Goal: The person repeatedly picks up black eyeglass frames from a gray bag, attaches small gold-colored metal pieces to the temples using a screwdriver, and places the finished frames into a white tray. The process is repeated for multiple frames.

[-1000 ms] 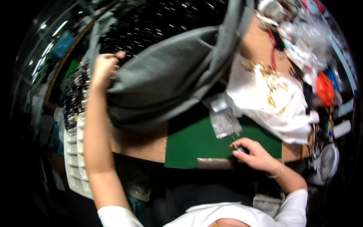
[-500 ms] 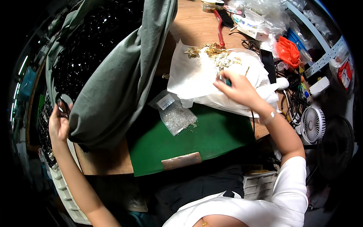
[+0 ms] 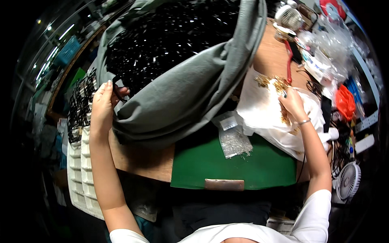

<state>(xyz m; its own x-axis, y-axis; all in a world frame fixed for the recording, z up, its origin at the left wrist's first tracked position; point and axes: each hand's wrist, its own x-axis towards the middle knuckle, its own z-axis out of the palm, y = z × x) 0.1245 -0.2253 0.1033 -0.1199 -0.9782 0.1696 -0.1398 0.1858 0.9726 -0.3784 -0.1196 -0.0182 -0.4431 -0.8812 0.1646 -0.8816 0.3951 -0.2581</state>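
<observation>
My left hand [image 3: 104,103] is closed on a glossy black strip [image 3: 118,94] at the left side of a grey-green cloth sack [image 3: 178,97]. The sack lies open and is full of shiny black pieces [image 3: 158,52] like those strips. My right hand [image 3: 292,104] is over a heap of small gold metal pieces [image 3: 275,83] on white sheeting [image 3: 259,107]. Its fingers are curled together. A bit of something dark teal shows at the fingertips, too small to name. A clear bag [image 3: 235,141] of tiny glassy bits lies between the sack and the sheeting, some bits spilled beside it.
A green mat [image 3: 235,170] with a metal plate [image 3: 224,184] at its front edge covers the near table. A red-handled brush [image 3: 289,62] lies beyond the gold pieces. Clear plastic bags, a red bag [image 3: 345,103] and a small fan [image 3: 348,180] crowd the right. A white ribbed tray [image 3: 81,174] stands left.
The view has swung left, so the table sits further right in it. My right hand has come onto the gold pieces. My left hand still holds a black strip by the sack.
</observation>
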